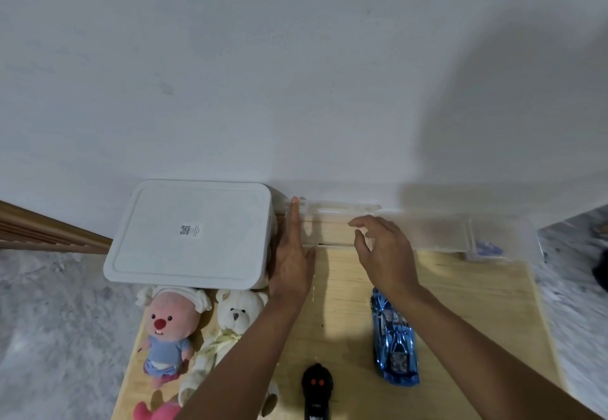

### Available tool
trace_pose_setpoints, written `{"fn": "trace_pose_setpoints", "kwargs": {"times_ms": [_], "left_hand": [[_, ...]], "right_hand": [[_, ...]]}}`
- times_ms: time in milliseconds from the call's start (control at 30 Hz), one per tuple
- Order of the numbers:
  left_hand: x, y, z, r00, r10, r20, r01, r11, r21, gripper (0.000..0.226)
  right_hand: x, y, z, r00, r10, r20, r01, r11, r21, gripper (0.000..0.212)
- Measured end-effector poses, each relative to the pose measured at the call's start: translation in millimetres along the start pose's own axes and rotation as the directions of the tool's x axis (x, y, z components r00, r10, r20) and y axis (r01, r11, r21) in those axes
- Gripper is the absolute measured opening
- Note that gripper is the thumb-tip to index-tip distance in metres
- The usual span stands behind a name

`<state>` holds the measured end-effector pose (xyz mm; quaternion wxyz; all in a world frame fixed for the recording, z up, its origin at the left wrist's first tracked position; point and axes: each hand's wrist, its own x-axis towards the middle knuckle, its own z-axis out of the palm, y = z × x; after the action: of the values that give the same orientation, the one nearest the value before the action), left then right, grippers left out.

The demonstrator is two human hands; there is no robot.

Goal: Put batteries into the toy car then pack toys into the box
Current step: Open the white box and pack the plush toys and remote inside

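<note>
A shiny blue toy car (394, 344) lies on the wooden table (342, 291) under my right forearm. In front of it lies a black remote control (316, 386). A clear plastic box (332, 222) stands at the table's back edge, hard to make out. My left hand (291, 261) lies flat with straight fingers along the box's left side. My right hand (383, 248) hovers at its right side with fingers loosely spread and nothing in them. A pink-faced plush (167, 331), a white teddy bear (230, 321) and a pink plush (154, 409) lie at the left.
A white lidded box (190, 235) stands at the back left, right beside my left hand. Another clear container (460, 232) with something blue in it (490, 248) sits at the back right. A white wall rises behind the table. Grey floor lies on both sides.
</note>
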<state>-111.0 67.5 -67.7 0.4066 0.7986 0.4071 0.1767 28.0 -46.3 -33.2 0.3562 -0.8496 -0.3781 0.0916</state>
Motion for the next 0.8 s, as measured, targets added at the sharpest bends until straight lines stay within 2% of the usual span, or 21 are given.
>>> {"fn": "trace_pose_setpoints", "kwargs": {"times_ms": [100, 267, 467, 667, 800], "left_hand": [[-0.8, 1.9, -1.5, 1.000, -0.025, 0.002, 0.025, 1.000, -0.009, 0.112], [-2.6, 8.2, -4.0, 0.999, -0.048, -0.003, 0.048, 0.998, 0.037, 0.114], [-9.9, 13.4, -8.2, 0.999, -0.029, 0.016, 0.028, 0.997, 0.070, 0.110], [-30.8, 17.5, -9.3, 0.999, -0.007, 0.049, -0.007, 0.960, 0.281, 0.089], [-43.1, 18.9, -6.9, 0.992, -0.073, 0.105, 0.029, 0.929, 0.368, 0.084]], "right_hand": [[8.9, 1.6, -9.3, 0.980, -0.187, -0.075, 0.170, 0.967, -0.187, 0.038], [29.3, 14.6, -7.5, 0.966, -0.256, -0.022, 0.233, 0.910, -0.343, 0.037], [37.1, 23.5, -6.2, 0.967, -0.254, 0.023, 0.248, 0.914, -0.321, 0.029], [20.8, 28.0, -6.5, 0.957, -0.278, 0.077, 0.288, 0.905, -0.313, 0.030], [9.5, 32.9, 0.0, 0.953, -0.287, 0.093, 0.301, 0.901, -0.313, 0.032]]}}
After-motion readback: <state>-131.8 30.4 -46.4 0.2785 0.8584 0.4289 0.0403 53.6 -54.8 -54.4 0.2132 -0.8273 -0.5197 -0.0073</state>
